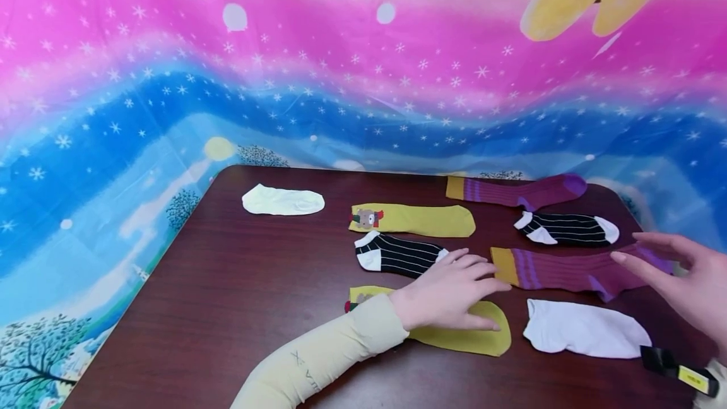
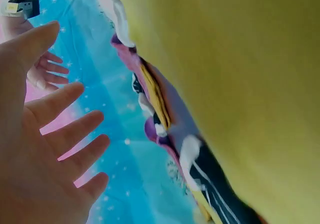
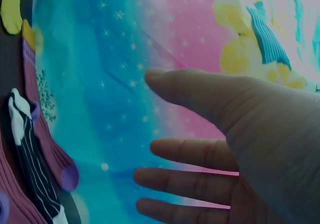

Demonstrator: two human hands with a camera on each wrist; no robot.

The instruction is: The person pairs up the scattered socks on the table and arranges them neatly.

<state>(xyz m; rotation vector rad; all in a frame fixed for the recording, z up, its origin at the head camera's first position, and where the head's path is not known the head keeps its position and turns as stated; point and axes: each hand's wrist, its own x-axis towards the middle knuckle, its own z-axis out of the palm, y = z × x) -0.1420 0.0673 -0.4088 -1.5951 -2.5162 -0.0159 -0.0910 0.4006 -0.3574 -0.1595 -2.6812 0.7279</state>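
Observation:
Over the near yellow sock (image 1: 466, 341) hovers my left hand (image 1: 451, 292), fingers spread and holding nothing; whether it touches the sock is unclear. In the left wrist view, that hand (image 2: 55, 134) has its fingers extended. My right hand (image 1: 693, 276) is by the toe end of the near purple sock (image 1: 559, 270), thumb and fingers apart. Nothing is in its grasp in the right wrist view, where the hand (image 3: 260, 144) shows stretched fingers. A black striped sock (image 1: 403, 256) lies just beyond my left fingertips. Below my right hand is a white sock (image 1: 587, 328).
A second white sock (image 1: 284, 202) lies far left on the dark wooden table (image 1: 187, 295). Another yellow sock (image 1: 426, 219) is at the middle. Towards the back right are another purple sock (image 1: 511, 194) and black striped sock (image 1: 576, 230). A printed cloth (image 1: 341, 81) hangs behind.

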